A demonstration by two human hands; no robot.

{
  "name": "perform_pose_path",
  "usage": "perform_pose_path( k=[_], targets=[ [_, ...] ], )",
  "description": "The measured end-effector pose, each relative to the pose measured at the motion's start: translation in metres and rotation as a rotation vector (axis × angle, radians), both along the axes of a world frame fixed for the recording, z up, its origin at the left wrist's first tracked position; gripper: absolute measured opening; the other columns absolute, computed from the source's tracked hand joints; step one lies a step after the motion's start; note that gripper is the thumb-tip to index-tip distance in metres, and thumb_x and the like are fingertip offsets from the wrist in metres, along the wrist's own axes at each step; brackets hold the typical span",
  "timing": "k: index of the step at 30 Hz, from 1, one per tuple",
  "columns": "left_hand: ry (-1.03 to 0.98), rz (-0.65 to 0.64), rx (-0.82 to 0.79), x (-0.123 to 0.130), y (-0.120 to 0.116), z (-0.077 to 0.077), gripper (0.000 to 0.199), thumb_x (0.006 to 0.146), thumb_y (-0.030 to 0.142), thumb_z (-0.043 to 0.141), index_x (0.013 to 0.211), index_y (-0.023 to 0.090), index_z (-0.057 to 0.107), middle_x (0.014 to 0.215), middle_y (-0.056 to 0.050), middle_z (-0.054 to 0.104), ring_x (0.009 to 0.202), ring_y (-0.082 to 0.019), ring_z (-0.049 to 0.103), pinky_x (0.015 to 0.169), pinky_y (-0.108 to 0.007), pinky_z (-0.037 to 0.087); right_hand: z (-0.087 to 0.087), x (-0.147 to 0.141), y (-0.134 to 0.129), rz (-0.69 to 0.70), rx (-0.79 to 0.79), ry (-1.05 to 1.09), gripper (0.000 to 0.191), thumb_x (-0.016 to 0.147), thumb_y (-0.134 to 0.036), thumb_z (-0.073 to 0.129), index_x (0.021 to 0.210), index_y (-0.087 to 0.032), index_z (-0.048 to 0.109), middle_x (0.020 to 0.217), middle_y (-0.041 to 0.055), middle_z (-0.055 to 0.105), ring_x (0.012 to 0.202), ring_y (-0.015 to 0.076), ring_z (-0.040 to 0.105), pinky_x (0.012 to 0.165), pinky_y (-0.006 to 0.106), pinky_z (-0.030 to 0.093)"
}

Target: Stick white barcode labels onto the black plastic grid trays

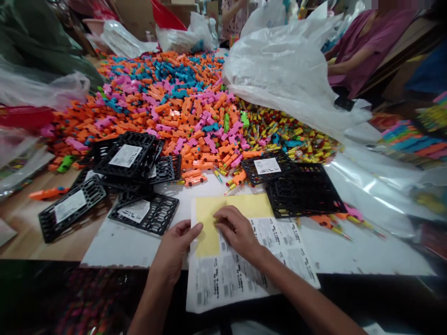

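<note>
A sheet of printed labels [244, 274] hangs partly over the table's front edge; its yellow backing [207, 237] shows bare along the top and upper left. My left hand [178, 246] grips the sheet's left edge, thumb on top. Over the sheet is my right hand [239, 230], its fingers bent together by the border between the backing and the printed labels. Whether a label is between those fingertips is hidden. Black plastic trays with white labels lie about: a labelled tray [145, 211] left of the sheet and another labelled tray [267, 167] behind it.
A big heap of orange, pink and blue toy cars [188, 111] covers the table's back. Small yellow-and-red pieces [279, 132] lie at its right under a clear plastic bag [279, 60]. Stacked black trays [125, 158] stand left. A person in pink [370, 51] is at the far right.
</note>
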State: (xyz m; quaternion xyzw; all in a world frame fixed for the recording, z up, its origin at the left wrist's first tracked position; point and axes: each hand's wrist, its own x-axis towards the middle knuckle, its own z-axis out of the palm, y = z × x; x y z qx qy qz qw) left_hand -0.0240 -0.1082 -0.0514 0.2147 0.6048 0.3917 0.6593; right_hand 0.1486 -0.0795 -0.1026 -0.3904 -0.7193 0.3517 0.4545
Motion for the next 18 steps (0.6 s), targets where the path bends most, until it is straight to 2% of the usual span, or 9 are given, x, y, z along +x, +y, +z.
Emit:
perform_pose_path(
  k=[3, 6, 10, 14, 18],
  targets=[
    [-0.048, -0.111, -0.008, 0.003, 0.003, 0.007, 0.037, 0.065, 0.035, 0.080, 0.092, 0.012, 0.068, 0.081, -0.008, 0.074, 0.070, -0.022, 0.069, 0.067, -0.029, 0.055, 0.001, 0.003, -0.003, -0.019, 0.004, 0.037, 0.020, 0.089, -0.012, 0.057, 0.105, -0.024, 0.059, 0.099, 0.0035, 0.057, 0.092, 0.0165, 0.056, 0.080, 0.030, 0.048],
    [-0.064, -0.089, 0.008, 0.005, 0.006, 0.010, 0.030, 0.069, 0.027, 0.077, 0.094, 0.013, 0.069, 0.081, -0.008, 0.075, 0.069, -0.023, 0.070, 0.062, -0.029, 0.056, 0.003, 0.009, -0.003, -0.055, 0.041, 0.007, 0.022, 0.090, -0.011, 0.054, 0.107, -0.024, 0.059, 0.102, 0.0041, 0.057, 0.099, 0.0175, 0.055, 0.087, 0.032, 0.047],
    [-0.209, -0.066, -0.063, 0.013, 0.012, 0.009, 0.036, 0.072, 0.022, 0.075, 0.105, 0.010, 0.067, 0.089, -0.014, 0.075, 0.070, -0.026, 0.071, 0.061, -0.032, 0.058, -0.001, 0.019, -0.003, -0.135, -0.005, -0.002, 0.022, 0.089, -0.016, 0.058, 0.109, -0.025, 0.059, 0.107, 0.0052, 0.057, 0.106, 0.0193, 0.052, 0.093, 0.035, 0.045],
    [-0.216, -0.006, -0.073, 0.022, 0.013, 0.004, 0.039, 0.078, 0.024, 0.071, 0.112, 0.007, 0.064, 0.091, -0.017, 0.074, 0.070, -0.026, 0.072, 0.063, -0.034, 0.059, -0.007, 0.022, -0.003, -0.073, -0.127, 0.042, 0.023, 0.087, -0.020, 0.062, 0.110, -0.026, 0.061, 0.109, 0.0057, 0.054, 0.102, 0.0186, 0.055, 0.085, 0.031, 0.050],
    [-0.266, -0.012, -0.050, 0.026, 0.012, 0.001, 0.045, 0.075, 0.026, 0.075, 0.115, 0.009, 0.063, 0.092, -0.015, 0.074, 0.072, -0.025, 0.072, 0.067, -0.034, 0.059, -0.007, 0.022, -0.001, -0.056, -0.176, 0.057, 0.025, 0.085, -0.023, 0.066, 0.109, -0.027, 0.065, 0.107, 0.0050, 0.052, 0.097, 0.0172, 0.056, 0.081, 0.029, 0.052]
  ],
)
